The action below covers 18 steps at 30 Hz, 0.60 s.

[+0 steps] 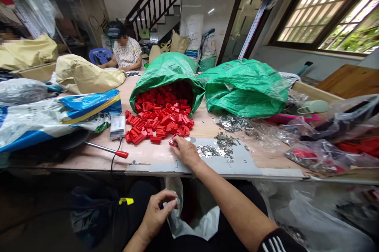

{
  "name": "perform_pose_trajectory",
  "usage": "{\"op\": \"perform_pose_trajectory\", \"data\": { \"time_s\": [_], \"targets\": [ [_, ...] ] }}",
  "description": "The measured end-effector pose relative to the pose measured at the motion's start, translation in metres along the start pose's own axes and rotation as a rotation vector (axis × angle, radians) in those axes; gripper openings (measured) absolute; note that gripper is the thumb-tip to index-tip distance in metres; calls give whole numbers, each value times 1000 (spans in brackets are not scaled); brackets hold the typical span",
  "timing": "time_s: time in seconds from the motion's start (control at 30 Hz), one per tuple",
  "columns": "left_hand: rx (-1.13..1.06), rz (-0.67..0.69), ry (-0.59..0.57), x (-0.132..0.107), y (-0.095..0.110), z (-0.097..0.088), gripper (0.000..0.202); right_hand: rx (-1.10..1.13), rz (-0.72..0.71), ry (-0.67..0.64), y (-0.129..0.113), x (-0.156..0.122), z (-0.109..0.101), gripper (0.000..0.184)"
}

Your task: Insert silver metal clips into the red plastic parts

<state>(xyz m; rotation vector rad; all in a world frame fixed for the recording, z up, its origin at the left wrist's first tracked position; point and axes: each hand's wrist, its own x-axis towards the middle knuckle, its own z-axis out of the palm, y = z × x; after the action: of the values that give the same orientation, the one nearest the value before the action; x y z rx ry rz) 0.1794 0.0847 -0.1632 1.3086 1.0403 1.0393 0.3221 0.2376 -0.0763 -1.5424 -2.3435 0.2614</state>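
Observation:
My right hand reaches over the table's front edge, its fingertips closed on a small red plastic part. Just beyond it lies a heap of similar red parts, spilling from the mouth of a green woven sack. To the right of that hand, small shiny metal pieces are scattered on a grey sheet. Below the table edge, my left hand has thumb and forefinger curled together beside the rim of a white bag at my lap. What its fingertips hold, if anything, is hidden.
A second green sack stands at the right, near clear plastic bags. At left are a red-tipped metal lever, a small white box with a cable and a blue-white sack. Another person sits across the table.

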Motion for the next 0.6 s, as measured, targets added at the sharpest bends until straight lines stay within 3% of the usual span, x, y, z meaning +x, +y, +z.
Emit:
{"op": "perform_pose_trajectory", "data": {
  "time_s": [0.07,0.13,0.23,0.33,0.47,0.6],
  "targets": [
    [-288,-98,99,5,13,4,31,193,-46,14,-2,-22,-10,14],
    [-576,-194,201,12,29,9,45,457,-143,-51,-6,-47,-22,14],
    [-803,-272,179,23,51,19,50,616,-259,-217,-8,-83,-37,11],
    [-851,-355,115,27,61,30,48,636,-274,-248,0,-109,-45,17],
    [-816,-410,129,23,66,43,49,722,-50,-249,33,-129,-51,35],
    [-798,-416,154,17,71,50,63,494,241,64,91,-138,-61,19]
  ]
}}
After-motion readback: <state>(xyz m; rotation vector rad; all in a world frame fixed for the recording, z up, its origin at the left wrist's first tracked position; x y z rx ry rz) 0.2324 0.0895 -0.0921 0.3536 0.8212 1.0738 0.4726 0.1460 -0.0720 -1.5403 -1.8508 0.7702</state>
